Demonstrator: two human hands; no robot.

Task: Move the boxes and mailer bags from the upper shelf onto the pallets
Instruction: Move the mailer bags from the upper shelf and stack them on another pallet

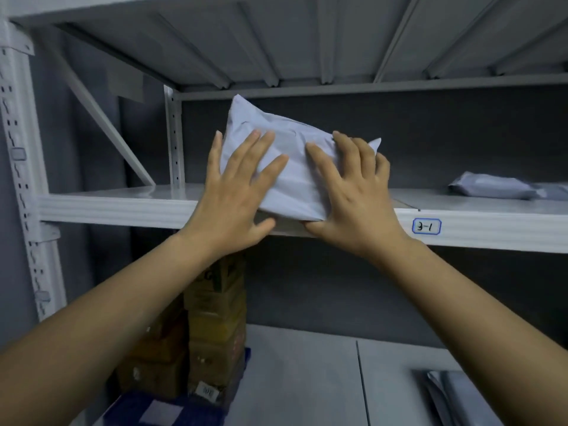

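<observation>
1. Head view: a pale grey mailer bag [295,167] stands tilted at the front edge of the upper shelf [123,204], its lower corner overhanging the front beam.
2. Left hand [233,195] lies flat on the bag's left face, fingers spread wide, thumb tucked below the bag's lower edge against the beam.
3. Right hand [353,195] covers the bag's right side, fingers curled over its upper right corner, thumb beneath the bottom edge; the bag is held between both hands.
4. A second, darker grey mailer bag [491,187] lies flat on the same shelf, well apart to the right.
5. A blue-bordered label [426,226] reading "3-1" is fixed to the front beam, just right of the right hand.
6. Below the shelf, brown cardboard boxes [215,327] stand stacked on a blue pallet [172,410].
7. More grey bags [451,392] lie at lower right on a white surface; details unclear.
</observation>
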